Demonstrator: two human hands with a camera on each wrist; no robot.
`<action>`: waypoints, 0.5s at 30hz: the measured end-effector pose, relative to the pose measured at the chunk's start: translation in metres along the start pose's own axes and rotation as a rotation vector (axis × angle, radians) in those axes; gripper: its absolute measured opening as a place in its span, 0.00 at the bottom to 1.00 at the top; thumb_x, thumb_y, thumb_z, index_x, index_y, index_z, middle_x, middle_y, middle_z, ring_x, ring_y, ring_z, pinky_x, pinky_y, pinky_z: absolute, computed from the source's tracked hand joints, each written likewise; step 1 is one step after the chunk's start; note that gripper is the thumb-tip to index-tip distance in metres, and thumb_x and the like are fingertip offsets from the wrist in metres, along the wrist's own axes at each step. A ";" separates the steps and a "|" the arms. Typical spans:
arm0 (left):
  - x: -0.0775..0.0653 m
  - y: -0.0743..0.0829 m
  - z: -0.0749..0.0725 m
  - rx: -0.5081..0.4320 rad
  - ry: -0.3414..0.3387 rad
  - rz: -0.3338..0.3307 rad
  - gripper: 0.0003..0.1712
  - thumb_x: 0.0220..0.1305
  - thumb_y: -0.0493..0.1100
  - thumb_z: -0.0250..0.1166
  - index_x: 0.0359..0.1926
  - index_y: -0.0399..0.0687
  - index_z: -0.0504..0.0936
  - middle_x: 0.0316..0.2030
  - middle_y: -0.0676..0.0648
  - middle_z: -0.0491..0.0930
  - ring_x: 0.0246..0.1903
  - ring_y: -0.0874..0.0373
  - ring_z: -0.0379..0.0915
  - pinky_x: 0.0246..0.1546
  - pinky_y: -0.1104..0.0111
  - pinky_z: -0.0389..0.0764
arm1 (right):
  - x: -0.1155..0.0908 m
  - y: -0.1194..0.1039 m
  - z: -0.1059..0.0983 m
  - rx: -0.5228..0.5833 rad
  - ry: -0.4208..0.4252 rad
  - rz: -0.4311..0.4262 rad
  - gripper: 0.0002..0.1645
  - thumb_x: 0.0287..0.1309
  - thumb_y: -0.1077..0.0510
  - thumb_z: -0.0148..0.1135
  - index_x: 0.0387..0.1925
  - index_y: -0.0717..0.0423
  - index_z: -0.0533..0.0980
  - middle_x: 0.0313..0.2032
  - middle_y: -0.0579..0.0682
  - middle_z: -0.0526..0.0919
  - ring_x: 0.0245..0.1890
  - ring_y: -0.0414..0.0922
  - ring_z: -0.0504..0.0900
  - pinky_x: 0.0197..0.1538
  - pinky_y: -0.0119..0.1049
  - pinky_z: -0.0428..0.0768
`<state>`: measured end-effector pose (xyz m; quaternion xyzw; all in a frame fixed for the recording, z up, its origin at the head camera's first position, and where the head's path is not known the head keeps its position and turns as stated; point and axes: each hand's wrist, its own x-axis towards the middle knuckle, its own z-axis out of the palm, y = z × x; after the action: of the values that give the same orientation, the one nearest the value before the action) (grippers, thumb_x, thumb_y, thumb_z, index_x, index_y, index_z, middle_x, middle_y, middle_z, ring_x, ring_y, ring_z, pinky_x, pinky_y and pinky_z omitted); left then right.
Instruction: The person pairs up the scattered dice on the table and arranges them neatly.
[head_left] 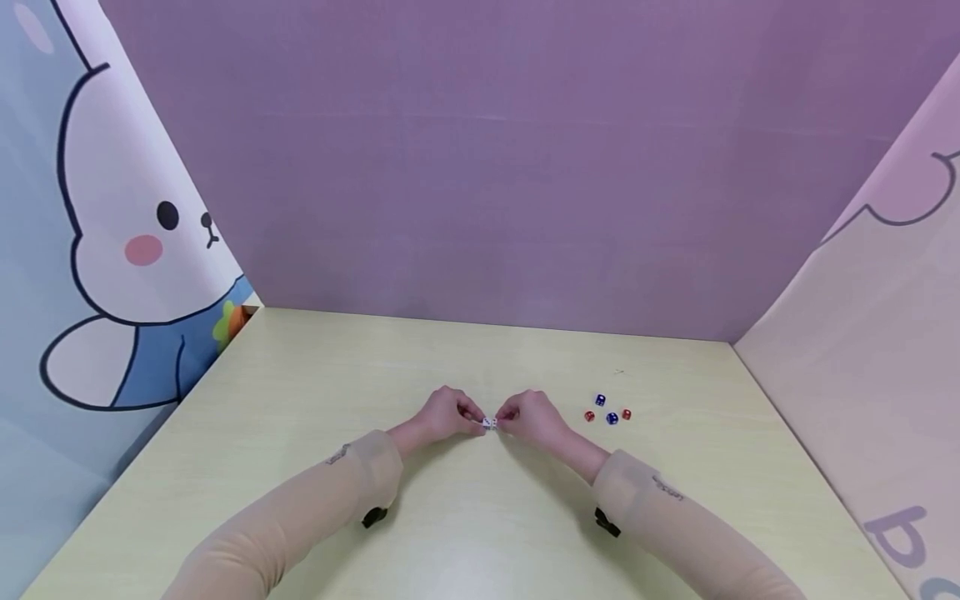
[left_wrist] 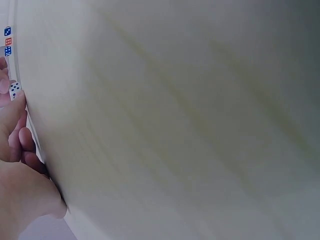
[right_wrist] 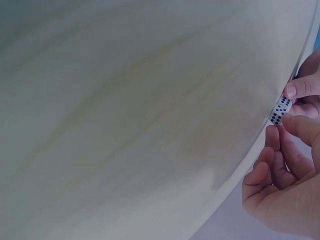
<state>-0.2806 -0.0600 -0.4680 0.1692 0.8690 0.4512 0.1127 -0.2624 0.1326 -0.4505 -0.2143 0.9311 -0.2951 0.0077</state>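
2 white dice (right_wrist: 278, 115) (right_wrist: 286, 102) between 2 hands (head_left: 448, 412) (head_left: 534, 415)

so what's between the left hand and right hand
Two white cube-shaped dice with dark blue pips, side by side between the left hand and the right hand; clearest in the right wrist view.

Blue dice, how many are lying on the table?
2, both right of the right hand: one blue die farther back, the other blue die nearer, between two red dice. Neither is covered.

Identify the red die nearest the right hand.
The red die left of both blue dice in the head view; the other red die lies right of them, farther from the right hand.
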 end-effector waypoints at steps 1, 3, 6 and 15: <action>0.000 0.000 0.000 0.001 0.000 0.001 0.09 0.45 0.39 0.76 0.30 0.45 0.87 0.27 0.53 0.80 0.28 0.62 0.71 0.33 0.71 0.72 | 0.000 0.000 0.000 -0.002 0.000 -0.003 0.02 0.49 0.65 0.69 0.28 0.57 0.84 0.26 0.48 0.85 0.24 0.35 0.77 0.30 0.26 0.76; 0.000 0.000 0.000 0.003 0.000 0.002 0.09 0.45 0.39 0.76 0.30 0.45 0.87 0.27 0.53 0.80 0.28 0.62 0.71 0.33 0.71 0.72 | 0.000 0.000 0.000 -0.003 0.001 -0.007 0.02 0.49 0.65 0.68 0.28 0.58 0.84 0.26 0.48 0.85 0.23 0.35 0.76 0.29 0.27 0.75; 0.000 0.001 0.000 0.010 -0.001 0.006 0.09 0.45 0.39 0.76 0.30 0.45 0.87 0.27 0.53 0.80 0.28 0.63 0.71 0.33 0.71 0.72 | 0.000 -0.001 0.000 0.000 0.002 -0.014 0.02 0.49 0.65 0.68 0.29 0.58 0.84 0.26 0.48 0.85 0.23 0.36 0.76 0.29 0.27 0.75; 0.000 0.000 0.000 0.012 -0.001 0.005 0.09 0.45 0.39 0.76 0.30 0.44 0.87 0.26 0.53 0.80 0.28 0.63 0.71 0.33 0.72 0.73 | -0.003 -0.004 -0.006 0.036 -0.003 0.008 0.06 0.50 0.63 0.68 0.32 0.60 0.83 0.27 0.48 0.85 0.23 0.35 0.76 0.28 0.26 0.75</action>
<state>-0.2806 -0.0597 -0.4678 0.1721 0.8712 0.4461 0.1112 -0.2585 0.1340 -0.4435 -0.2108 0.9265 -0.3114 0.0144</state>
